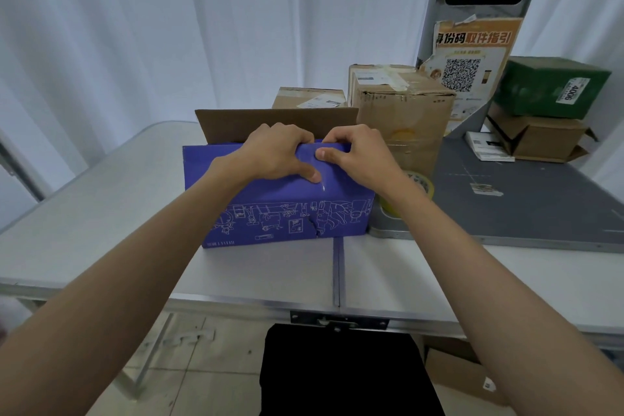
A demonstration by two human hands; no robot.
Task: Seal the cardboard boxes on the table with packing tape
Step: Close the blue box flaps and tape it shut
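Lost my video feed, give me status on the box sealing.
Both hands, left and right, gripping purple box's front flap. Rear flap up, unsealed. Tape roll behind right wrist.

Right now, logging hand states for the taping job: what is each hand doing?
Left hand: fingers curled over the top edge of the blue box, thumb on its front.
Right hand: grips the same edge beside it.

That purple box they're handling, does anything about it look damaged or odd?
Yes. The purple box has a small tear in its front face near the bottom edge, by the white drawings. Its far flap stands open while both hands grip the near flap. Behind it, the orange poster looks torn at its left edge.
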